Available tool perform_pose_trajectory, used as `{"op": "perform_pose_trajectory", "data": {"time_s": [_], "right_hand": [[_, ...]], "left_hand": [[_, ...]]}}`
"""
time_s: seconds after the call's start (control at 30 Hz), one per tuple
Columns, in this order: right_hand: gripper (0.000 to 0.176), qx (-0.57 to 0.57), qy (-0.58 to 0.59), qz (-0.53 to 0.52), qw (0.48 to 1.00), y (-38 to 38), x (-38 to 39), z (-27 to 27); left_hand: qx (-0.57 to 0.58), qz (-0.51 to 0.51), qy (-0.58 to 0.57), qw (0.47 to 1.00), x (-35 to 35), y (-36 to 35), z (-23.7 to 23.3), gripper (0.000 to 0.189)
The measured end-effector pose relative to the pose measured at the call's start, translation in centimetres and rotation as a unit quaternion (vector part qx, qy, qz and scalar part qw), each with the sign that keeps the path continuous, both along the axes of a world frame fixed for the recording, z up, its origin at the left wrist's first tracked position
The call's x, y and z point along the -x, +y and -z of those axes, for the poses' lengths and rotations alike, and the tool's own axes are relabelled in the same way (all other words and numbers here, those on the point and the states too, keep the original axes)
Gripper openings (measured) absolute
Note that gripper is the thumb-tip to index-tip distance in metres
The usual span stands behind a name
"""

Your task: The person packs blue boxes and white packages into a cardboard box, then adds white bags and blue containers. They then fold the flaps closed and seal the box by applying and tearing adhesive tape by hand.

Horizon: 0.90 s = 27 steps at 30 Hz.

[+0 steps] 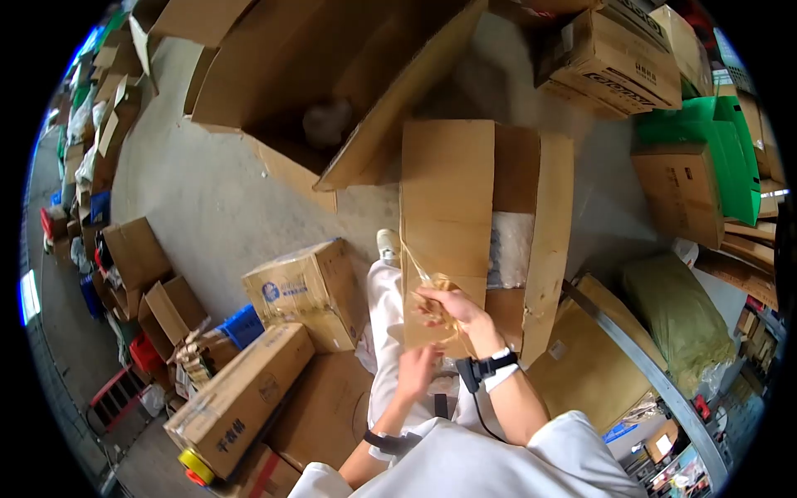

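A crumpled strip of tan packing tape (444, 286) is gripped in my right hand (462, 312), its fingers curled round it. From there the tape runs up along the left edge of an open cardboard box (448, 191) standing in front of me. My left hand (418, 371) is just below and left of the right one, fingers curled toward the hanging tape; what they hold, if anything, I cannot make out. Between the raised flaps, a clear plastic-wrapped item (510, 249) shows inside the box.
A large open carton (282, 66) stands ahead on the left. Nearer, a printed box (303, 290) and a long box (241, 398) lie to my left. A metal rail (647, 378), a green sack (677, 311) and stacked boxes (614, 62) are on the right.
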State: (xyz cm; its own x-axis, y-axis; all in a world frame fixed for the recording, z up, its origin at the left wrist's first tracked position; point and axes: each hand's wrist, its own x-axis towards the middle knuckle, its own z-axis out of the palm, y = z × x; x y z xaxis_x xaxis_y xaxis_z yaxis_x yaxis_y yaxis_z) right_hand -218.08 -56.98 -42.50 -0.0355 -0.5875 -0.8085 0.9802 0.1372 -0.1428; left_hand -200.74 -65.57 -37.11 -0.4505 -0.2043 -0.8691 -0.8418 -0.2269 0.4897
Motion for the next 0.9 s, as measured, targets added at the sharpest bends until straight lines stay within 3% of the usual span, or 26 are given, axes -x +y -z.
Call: {"op": "perform_pose_trajectory", "data": {"time_s": [0.03,0.07,0.1,0.13,0.2,0.23,0.3,0.33,0.37,0.47,0.63,0.8,0.83,0.9], "right_hand": [[0.022,-0.025,0.006,0.011,1.000,0.4,0.3,-0.5],[0.020,-0.052,0.016,0.023,0.998,0.0,0.6,-0.8],[0.018,-0.069,0.047,0.025,0.996,-0.8,1.6,-1.7],[0.019,-0.044,0.086,0.027,0.995,-1.8,2.6,-1.1],[0.023,0.002,0.150,0.016,0.989,-3.8,3.9,-0.3],[0.034,-0.014,0.160,0.011,0.987,-4.9,5.0,0.1],[0.038,-0.053,0.200,0.016,0.978,-5.8,6.3,-0.3],[0.040,-0.072,0.222,0.018,0.972,-6.0,7.1,-0.6],[0.041,-0.139,0.249,-0.009,0.959,-5.7,6.2,-1.6],[0.045,-0.216,0.226,0.055,0.948,-5.4,4.9,-7.7],[0.045,-0.262,0.297,0.115,0.911,-3.0,3.6,-15.2],[0.045,-0.262,0.319,0.153,0.898,-0.2,3.4,-16.8],[0.045,-0.276,0.320,0.139,0.896,0.4,3.7,-16.3],[0.041,-0.271,0.339,0.126,0.892,1.3,3.4,-15.1]], "left_hand": [[-0.011,-0.033,-0.041,0.999,1.1,-2.2,0.7,0.041],[-0.011,-0.137,0.031,0.990,1.3,-4.0,3.7,0.044],[-0.019,-0.188,0.002,0.982,3.9,-6.0,5.4,0.046],[0.023,-0.176,0.087,0.980,7.0,-7.5,6.8,0.049],[0.105,0.014,0.174,0.979,11.1,-9.6,11.6,0.055],[0.105,0.019,0.185,0.977,11.4,-9.4,13.5,0.057],[0.104,0.029,0.207,0.972,12.8,-9.2,16.3,0.062],[0.171,0.056,0.244,0.953,13.0,-9.0,16.5,0.065],[0.166,0.078,0.214,0.960,12.8,-9.1,16.4,0.065],[0.167,0.133,0.167,0.963,12.9,-9.3,16.0,0.065],[0.185,0.170,0.176,0.952,11.3,-9.0,15.7,0.066],[0.154,0.178,0.155,0.959,11.1,-8.2,14.4,0.068],[0.188,0.136,0.194,0.953,11.7,-7.6,14.2,0.064],[0.273,0.165,0.180,0.931,12.3,-8.3,13.4,0.056]]}}
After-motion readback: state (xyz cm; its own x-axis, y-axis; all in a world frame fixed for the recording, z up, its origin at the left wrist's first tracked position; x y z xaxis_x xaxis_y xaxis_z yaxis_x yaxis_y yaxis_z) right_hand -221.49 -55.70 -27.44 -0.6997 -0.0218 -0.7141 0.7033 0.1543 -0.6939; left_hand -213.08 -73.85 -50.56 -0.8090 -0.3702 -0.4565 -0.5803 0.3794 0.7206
